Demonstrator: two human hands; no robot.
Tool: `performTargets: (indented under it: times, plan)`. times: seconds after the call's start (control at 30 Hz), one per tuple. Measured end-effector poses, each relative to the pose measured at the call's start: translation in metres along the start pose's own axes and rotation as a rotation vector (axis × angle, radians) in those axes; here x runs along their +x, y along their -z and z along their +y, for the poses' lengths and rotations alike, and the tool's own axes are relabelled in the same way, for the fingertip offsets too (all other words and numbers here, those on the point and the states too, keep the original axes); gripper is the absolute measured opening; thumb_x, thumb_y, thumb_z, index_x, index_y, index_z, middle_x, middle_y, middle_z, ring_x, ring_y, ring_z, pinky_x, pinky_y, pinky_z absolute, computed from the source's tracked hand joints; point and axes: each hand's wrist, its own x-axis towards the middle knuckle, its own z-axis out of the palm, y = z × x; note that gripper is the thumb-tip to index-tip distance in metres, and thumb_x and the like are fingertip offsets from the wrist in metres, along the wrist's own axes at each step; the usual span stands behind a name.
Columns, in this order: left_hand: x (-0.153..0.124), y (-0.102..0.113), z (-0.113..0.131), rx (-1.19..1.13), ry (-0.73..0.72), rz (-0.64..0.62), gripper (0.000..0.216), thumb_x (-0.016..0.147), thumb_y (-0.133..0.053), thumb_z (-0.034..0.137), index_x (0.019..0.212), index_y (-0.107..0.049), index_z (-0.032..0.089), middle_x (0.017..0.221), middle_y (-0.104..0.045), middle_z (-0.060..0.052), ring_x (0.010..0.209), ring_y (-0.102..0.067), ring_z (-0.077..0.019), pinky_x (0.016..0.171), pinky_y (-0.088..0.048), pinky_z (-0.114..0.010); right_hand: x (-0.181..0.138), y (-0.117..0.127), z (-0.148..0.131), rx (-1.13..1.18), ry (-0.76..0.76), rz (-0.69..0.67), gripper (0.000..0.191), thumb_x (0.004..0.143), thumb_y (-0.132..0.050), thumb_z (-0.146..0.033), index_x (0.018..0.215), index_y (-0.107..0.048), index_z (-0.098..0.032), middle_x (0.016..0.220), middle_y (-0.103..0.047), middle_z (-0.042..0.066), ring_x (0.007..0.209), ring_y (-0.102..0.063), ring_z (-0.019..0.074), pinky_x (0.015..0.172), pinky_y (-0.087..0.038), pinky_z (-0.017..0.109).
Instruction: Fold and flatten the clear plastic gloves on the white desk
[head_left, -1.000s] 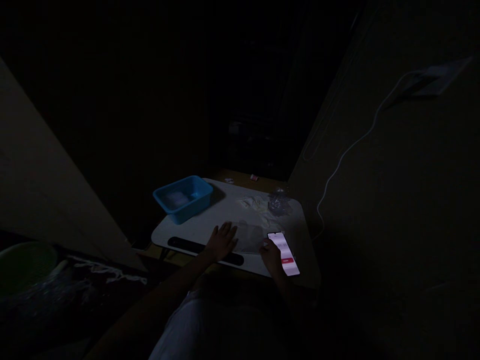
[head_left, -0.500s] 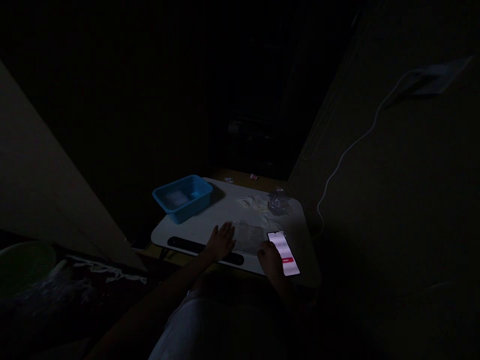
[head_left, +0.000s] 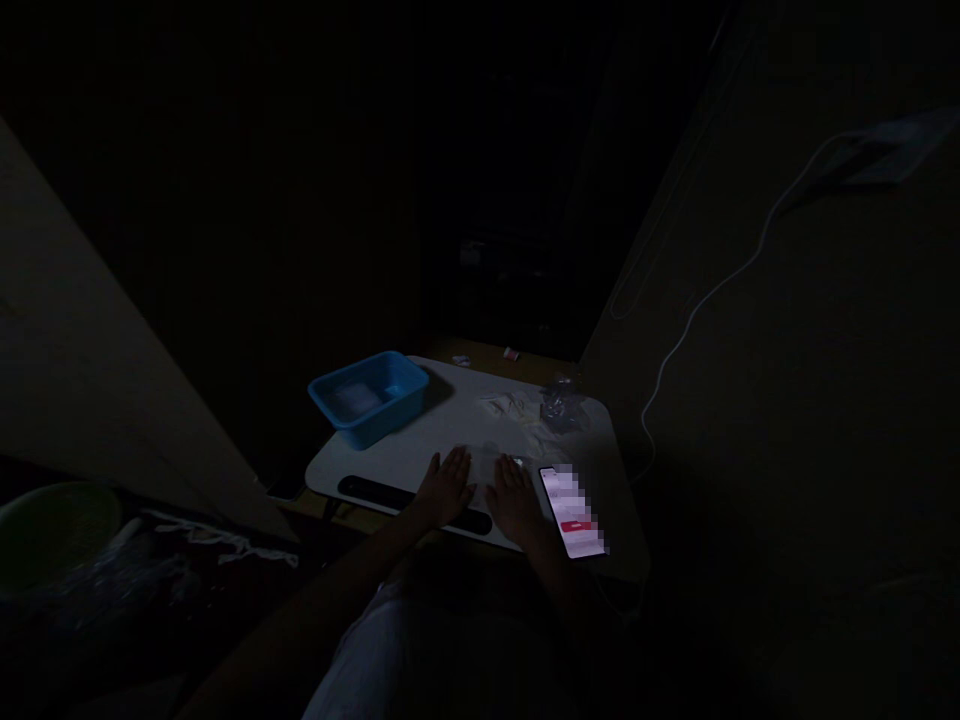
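I'm resting my left hand and right hand palms-down, fingers extended, gripping nothing visible | clear plastic is lying between them on the white table, seemingly already spread | crumpled pale material is lying loose beyond; I'm not seeing what remains

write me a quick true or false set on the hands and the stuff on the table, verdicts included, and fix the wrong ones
1. The left grip is open, palm down, at what looks like a thin translucent sheet. True.
2. The right grip holds the phone. False: the right grip is open, and the phone lies to its right.
3. The blue basin stands on the white table. True.
4. The black slot runs along the table's far edge. False: the black slot runs along the near edge.
5. Crumpled clear plastic lies on the table's right side. True.
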Motion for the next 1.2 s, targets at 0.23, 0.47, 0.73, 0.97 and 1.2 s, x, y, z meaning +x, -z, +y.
performTargets:
  times: [0.23, 0.47, 0.73, 0.97, 1.2]
  plan:
    - [-0.001, 0.000, -0.001, 0.003, 0.052, -0.005, 0.059, 0.084, -0.022, 0.044, 0.129, -0.028, 0.006, 0.136, -0.024, -0.016, 0.126, -0.018, -0.0246, 0.099, -0.015, -0.045, -0.011, -0.001, 0.011, -0.049, -0.129, 0.008, 0.067, 0.083, -0.020, -0.050, 0.127, -0.030, 0.000, 0.135, -0.025, 0.019, 0.126, -0.016, 0.0267, 0.101, -0.010, 0.039]
    - [-0.003, -0.001, -0.006, -0.011, 0.114, 0.013, 0.049, 0.086, -0.019, 0.033, 0.129, -0.029, 0.011, 0.136, -0.026, -0.010, 0.126, -0.020, -0.0216, 0.099, -0.017, -0.043, -0.012, 0.001, 0.009, -0.037, -0.143, -0.007, 0.074, 0.081, -0.019, -0.056, 0.128, -0.028, 0.001, 0.135, -0.022, 0.020, 0.127, -0.011, 0.0269, 0.101, -0.007, 0.038]
    - [0.013, 0.021, 0.003, 0.019, 0.016, 0.068, 0.053, 0.080, -0.033, 0.020, 0.131, -0.024, 0.012, 0.135, -0.028, -0.013, 0.125, -0.021, -0.0257, 0.098, -0.018, -0.048, -0.011, 0.001, 0.009, -0.011, -0.160, -0.025, 0.069, 0.083, -0.019, -0.052, 0.128, -0.028, 0.000, 0.136, -0.021, 0.019, 0.127, -0.012, 0.0271, 0.101, -0.006, 0.039]
    - [0.027, 0.004, 0.029, -0.134, -0.263, -0.020, 0.046, 0.080, -0.036, 0.017, 0.125, -0.034, 0.006, 0.130, -0.036, -0.016, 0.121, -0.031, -0.0212, 0.097, -0.028, -0.035, -0.011, -0.004, 0.010, -0.015, -0.154, -0.010, 0.059, 0.085, -0.020, -0.042, 0.128, -0.030, -0.002, 0.135, -0.024, 0.018, 0.127, -0.013, 0.0257, 0.101, -0.007, 0.039]
    - [0.018, -0.012, 0.023, -0.086, -0.144, 0.007, 0.048, 0.085, -0.029, 0.029, 0.128, -0.030, 0.008, 0.134, -0.030, -0.014, 0.124, -0.024, -0.0221, 0.100, -0.021, -0.039, -0.010, -0.001, 0.008, -0.015, -0.167, -0.013, 0.060, 0.085, -0.022, -0.042, 0.128, -0.029, -0.002, 0.135, -0.024, 0.018, 0.127, -0.013, 0.0248, 0.101, -0.005, 0.039]
